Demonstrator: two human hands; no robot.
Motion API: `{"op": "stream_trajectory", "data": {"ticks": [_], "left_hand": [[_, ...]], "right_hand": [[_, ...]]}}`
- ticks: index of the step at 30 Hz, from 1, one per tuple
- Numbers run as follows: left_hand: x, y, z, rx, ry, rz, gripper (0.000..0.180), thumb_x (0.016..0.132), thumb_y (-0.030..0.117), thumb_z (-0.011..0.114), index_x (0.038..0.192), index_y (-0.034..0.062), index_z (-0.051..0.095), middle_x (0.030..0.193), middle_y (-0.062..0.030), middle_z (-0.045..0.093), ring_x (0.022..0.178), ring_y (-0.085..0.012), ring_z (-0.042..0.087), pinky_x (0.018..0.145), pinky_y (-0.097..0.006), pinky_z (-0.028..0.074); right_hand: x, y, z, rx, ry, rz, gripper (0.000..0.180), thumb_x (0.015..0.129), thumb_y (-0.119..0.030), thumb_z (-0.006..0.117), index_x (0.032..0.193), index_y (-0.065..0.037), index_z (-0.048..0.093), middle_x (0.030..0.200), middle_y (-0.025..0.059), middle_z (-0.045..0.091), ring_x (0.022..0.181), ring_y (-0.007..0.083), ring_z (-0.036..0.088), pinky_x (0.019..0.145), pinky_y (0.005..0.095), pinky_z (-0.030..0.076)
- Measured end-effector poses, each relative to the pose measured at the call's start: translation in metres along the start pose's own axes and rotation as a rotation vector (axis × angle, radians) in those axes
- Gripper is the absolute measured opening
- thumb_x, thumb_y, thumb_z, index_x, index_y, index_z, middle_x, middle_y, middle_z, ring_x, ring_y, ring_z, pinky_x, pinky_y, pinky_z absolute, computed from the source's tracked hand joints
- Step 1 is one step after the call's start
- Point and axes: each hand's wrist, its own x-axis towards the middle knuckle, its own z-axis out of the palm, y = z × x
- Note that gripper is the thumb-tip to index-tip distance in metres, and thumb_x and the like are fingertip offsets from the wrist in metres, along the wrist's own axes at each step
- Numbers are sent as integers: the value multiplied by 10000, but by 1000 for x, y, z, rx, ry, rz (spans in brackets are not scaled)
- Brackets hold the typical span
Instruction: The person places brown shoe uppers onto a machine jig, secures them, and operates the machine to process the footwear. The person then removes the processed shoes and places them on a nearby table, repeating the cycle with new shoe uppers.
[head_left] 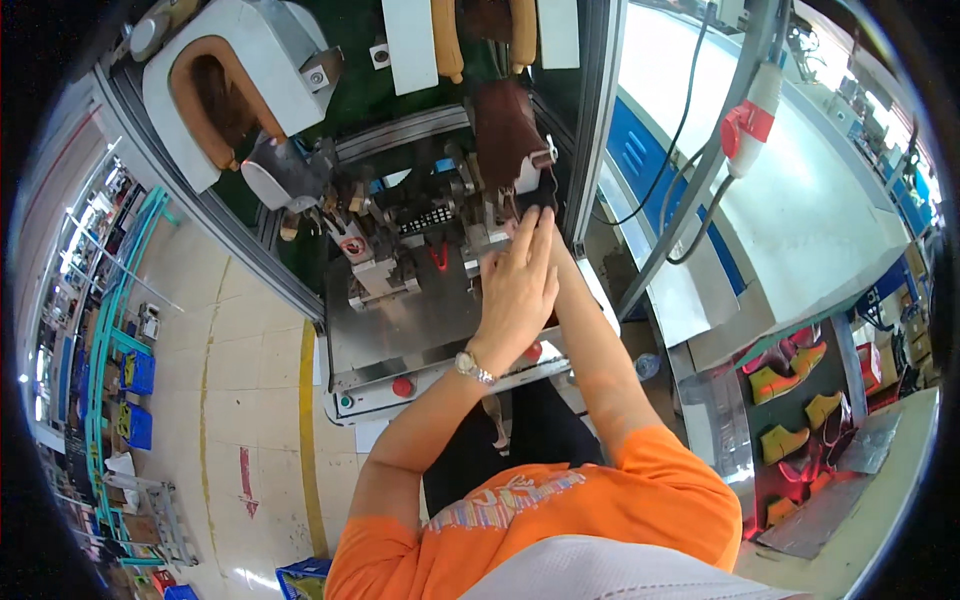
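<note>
My left hand (520, 283), with a metal-band watch (474, 368) at its wrist, reaches forward with fingers stretched out. Its fingertips lie over my right wrist or the back of that hand. Most of my right hand (512, 227) is hidden behind them, so its fingers cannot be made out. It is close below a dark brown leather piece (505, 125), which looks like a shoe upper and hangs at the right station of a machine. Whether my right hand grips the leather cannot be told. A pale metal part (533, 170) sits at the leather's lower end.
The machine's steel bed (400, 325) carries clamps (375, 275) and a red button (402, 386) on its front edge. Brown curved pads (200, 95) sit at upper left. At right are a white machine housing (790, 230), a hanging red-and-white plug (748, 125) and a rack with yellow shoes (785, 440).
</note>
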Motion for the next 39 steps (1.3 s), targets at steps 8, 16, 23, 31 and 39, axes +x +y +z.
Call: {"op": "stream_trajectory", "data": {"ticks": [8,16,23,31,39], "left_hand": [[4,-4,-32,43,114,104,457,775,155,547,1218,89,456,1243,-75,436,938,-185,513,810,-359,341],[5,-7,-27,287,65,112,571,681,53,591,1225,149,448,1169,-89,425,856,-238,486,741,-375,362],[9,-10,-16,203,44,76,583,683,26,585,1231,145,427,1172,-110,405,896,-261,472,731,-383,378],[12,-13,-13,185,44,114,524,664,41,605,1166,128,481,1140,-82,424,935,-238,455,756,-375,342],[12,-13,-24,143,102,133,414,695,61,600,1101,95,532,1080,-61,472,850,-203,485,732,-352,358]], "right_hand": [[18,9,-12,-702,-434,-489,296,939,-219,294,1107,-34,454,1107,170,522,952,280,562,792,401,490],[39,13,-7,77,-46,-57,290,915,-175,341,1121,3,442,1059,180,533,921,266,569,748,359,507],[36,12,-7,-1,-5,-118,293,901,-174,365,1119,5,446,1050,177,537,919,262,569,751,354,502],[35,17,-6,-85,23,-143,299,885,-174,391,1117,6,450,1041,173,542,917,257,569,755,348,496],[25,20,2,-129,20,-164,307,870,-173,417,1114,8,454,1031,169,547,915,253,568,758,343,491]]}}
